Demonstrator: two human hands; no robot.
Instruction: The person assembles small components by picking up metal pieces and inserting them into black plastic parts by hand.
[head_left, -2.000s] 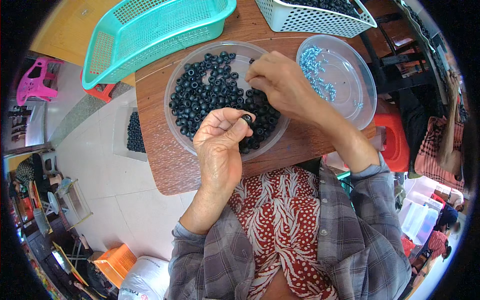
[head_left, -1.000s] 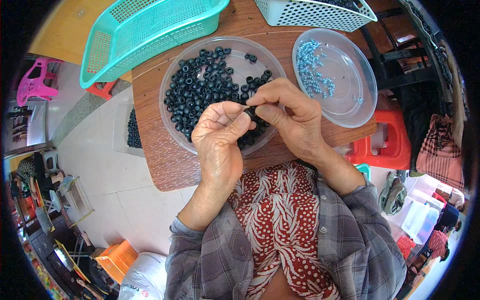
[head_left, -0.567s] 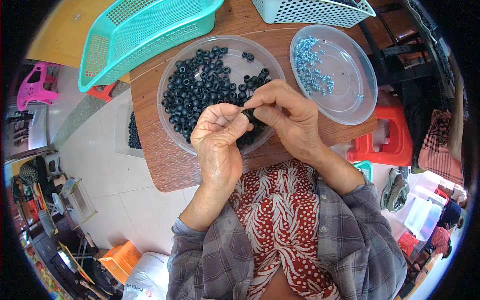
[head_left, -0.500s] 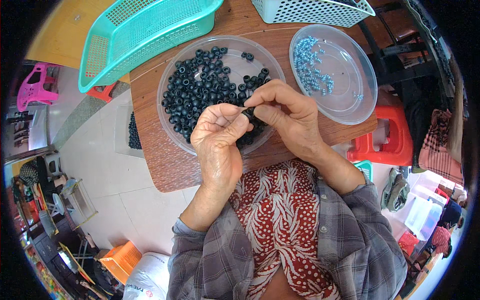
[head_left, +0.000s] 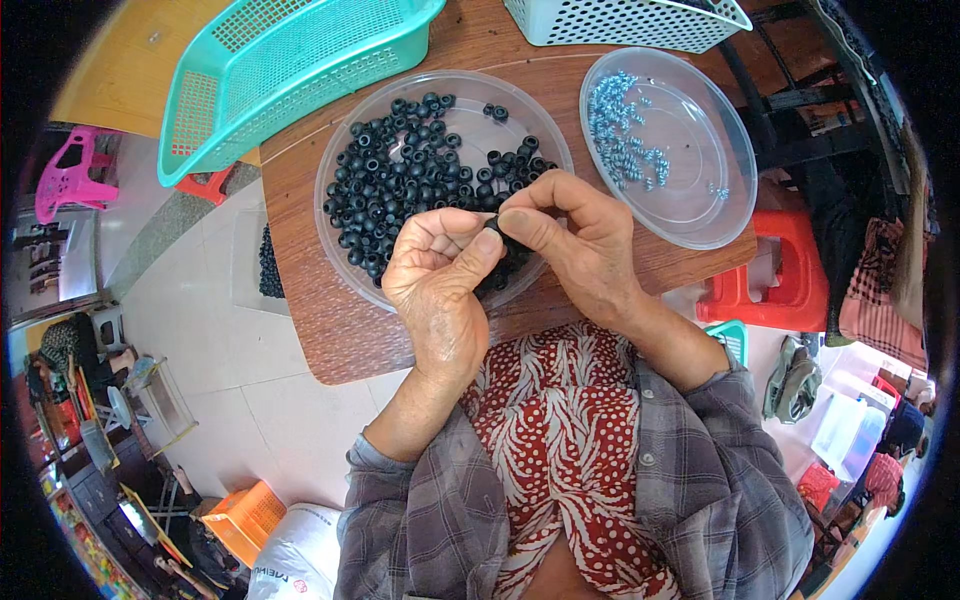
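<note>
A small black ring [head_left: 494,226] sits pinched between the two hands, just above the near edge of the clear bowl [head_left: 345,262]; the left hand [head_left: 440,275] curls around it from below with the thumb pressed up against it, and the right hand [head_left: 575,240] closes on it from the other side with thumb and forefinger tips, so both hands are drawn together and clamped on this one piece; whether anything is fitted inside the ring is hard to tell, since the fingers cover most of it; under the hands the bowl holds a heap of black rings [head_left: 400,185] like the held one, thick on its left side and thinner toward the far rim; to the right of the bowl, just beside it, stands a shallow clear dish [head_left: 700,210] with a scatter of small silver screws [head_left: 625,150] gathered in its left half; both rest on a brown wooden bench [head_left: 330,330] with a rounded corner nearest the person; at the far left a turquoise plastic basket [head_left: 280,70] lies tilted over the bench edge, and at the far right a white mesh basket [head_left: 630,20] shows its lower wall; beyond the dish a red plastic stool [head_left: 790,270] stands on the floor; the person's grey checked sleeves [head_left: 690,470] and a red patterned top [head_left: 560,450] fill the lower part of the view.
</note>
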